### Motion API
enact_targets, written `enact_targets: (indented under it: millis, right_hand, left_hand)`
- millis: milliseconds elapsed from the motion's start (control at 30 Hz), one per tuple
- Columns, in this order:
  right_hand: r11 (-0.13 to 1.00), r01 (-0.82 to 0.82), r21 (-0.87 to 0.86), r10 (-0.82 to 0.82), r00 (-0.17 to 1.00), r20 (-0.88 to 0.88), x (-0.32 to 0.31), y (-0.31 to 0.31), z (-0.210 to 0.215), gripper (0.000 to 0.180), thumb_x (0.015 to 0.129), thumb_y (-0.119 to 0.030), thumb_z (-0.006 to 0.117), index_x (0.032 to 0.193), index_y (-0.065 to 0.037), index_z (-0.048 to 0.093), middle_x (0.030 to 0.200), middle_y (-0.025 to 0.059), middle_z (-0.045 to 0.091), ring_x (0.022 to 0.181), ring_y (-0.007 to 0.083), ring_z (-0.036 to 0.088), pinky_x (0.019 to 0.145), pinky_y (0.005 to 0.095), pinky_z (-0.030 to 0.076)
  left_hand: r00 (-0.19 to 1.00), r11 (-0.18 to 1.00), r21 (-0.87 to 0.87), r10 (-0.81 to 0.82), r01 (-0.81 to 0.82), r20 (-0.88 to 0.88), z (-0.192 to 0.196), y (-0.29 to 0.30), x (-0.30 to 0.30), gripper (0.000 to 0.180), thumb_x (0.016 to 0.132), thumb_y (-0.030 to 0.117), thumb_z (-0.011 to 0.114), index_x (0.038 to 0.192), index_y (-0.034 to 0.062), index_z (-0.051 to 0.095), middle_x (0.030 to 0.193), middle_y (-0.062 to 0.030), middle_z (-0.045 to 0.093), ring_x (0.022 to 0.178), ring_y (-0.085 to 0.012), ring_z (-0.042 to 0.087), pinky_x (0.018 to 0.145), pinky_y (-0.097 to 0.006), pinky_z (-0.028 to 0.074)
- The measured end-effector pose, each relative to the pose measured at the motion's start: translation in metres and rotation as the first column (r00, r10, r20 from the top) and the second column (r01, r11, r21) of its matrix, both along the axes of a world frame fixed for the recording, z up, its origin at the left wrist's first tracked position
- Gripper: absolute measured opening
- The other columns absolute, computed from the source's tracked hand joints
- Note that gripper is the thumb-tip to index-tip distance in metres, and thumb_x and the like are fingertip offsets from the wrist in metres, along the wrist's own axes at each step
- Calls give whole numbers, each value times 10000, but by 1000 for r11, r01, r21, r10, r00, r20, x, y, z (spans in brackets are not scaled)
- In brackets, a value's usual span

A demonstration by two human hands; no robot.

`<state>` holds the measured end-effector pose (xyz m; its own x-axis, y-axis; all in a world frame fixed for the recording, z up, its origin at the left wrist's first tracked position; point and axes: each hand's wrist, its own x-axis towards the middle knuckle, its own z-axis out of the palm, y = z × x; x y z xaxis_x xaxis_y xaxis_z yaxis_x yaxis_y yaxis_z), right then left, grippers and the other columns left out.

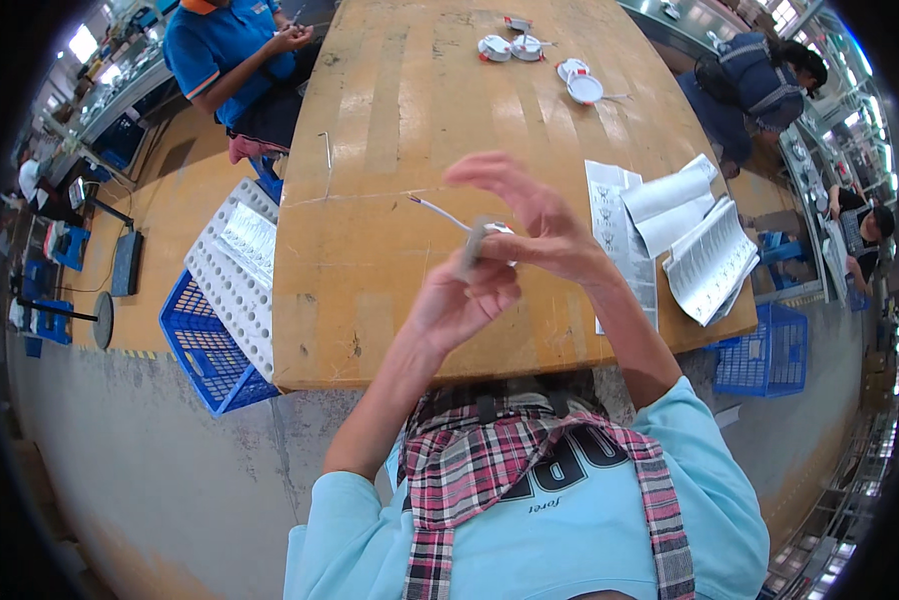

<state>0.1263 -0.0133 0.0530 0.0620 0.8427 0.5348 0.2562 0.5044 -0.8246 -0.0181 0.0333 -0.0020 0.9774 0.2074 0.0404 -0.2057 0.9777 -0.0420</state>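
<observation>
- Hands: 2 of the wearer's own, both over the table (390,310).
- Left hand (467,305): fingers closed round the piece, holding it from below.
- Right hand (545,228): thumb against the piece, other fingers spread and blurred; cannot tell if it grips.
- Piece (477,247): 1, small, greyish, blurred, held up between the hands above the table; 1 white cable (440,211) sticks out toward upper left.
- Round units (585,89): 5 visible, white, at the far part of the table; 3 in one cluster, 2 overlapping just beside it.
- Rod (328,150): 1, thin, bent, near the table's left edge.
- Papers (708,262): several, printed, some curled, overlapping at the right; exact count unclear.
- Baskets: 2, blue, on the floor.
- Left basket (192,345): 1 holed board (232,310) slants over its top, 1 clear packet (247,240) on the board.
- Right basket (765,355): contents cannot be told.
- Co-workers: 4 visible; nearest (225,50) wears blue, hands together.
</observation>
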Motion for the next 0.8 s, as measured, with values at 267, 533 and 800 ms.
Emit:
enact_targets:
  millis: [267,533,800]
  right_hand:
    - [939,-1,-345,-144,908,-394,8,-44,-11,113,841,-33,650,944,10,662,865,21,657,804,72,592,733,212,464]
    - [911,250,-327,-351,887,-301,35,-86,-14,125,848,-44,661,960,8,683,875,22,657,771,74,586,710,204,464]
    - [880,308,-361,-355,932,-71,42,-113,-20,169,850,-45,649,986,54,663,852,50,630,799,90,570,723,220,456]
  left_hand:
    - [975,902,431,70,29,-212,-10,-21,-3,318,987,321,421,1110,43,512,765,2,549,756,-105,544,760,-270,447]
    - [354,-254,910,926,328,131,-45,-27,8,548,823,229,691,1221,-40,427,1117,-153,503,1081,-262,481,934,-393,373]
    - [559,-487,708,815,511,156,-73,6,40,660,750,198,719,1290,-1,397,1217,-159,463,1194,-329,400,1040,-427,254]
